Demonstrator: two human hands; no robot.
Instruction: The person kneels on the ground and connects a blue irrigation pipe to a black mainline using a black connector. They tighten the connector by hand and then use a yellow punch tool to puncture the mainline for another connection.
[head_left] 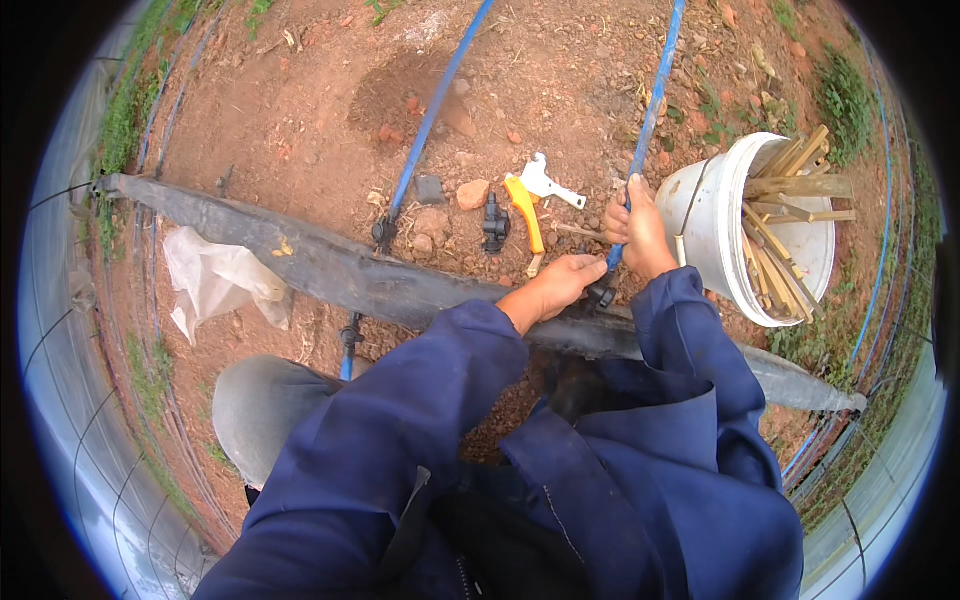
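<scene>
A blue hose (655,95) runs down from the top of the view to a black fitting (601,297) on a thick black pipe (370,285). My right hand (642,228) is closed around the hose a little above its lower end. Just below and left, my left hand (560,289) pinches the hose's lower end by the fitting; its fingertips are partly hidden. Left of my hands, on the soil, lie a yellow-handled tool (526,215), a white plastic tool (550,182) and a loose black valve fitting (495,222).
At the right, a tilted white bucket (700,215) holds several wooden sticks (785,255). Another blue hose (440,100) joins the pipe through a black connector (384,234). A whitish plastic bag (215,280) lies against the pipe at the left. Reddish stony soil surrounds everything.
</scene>
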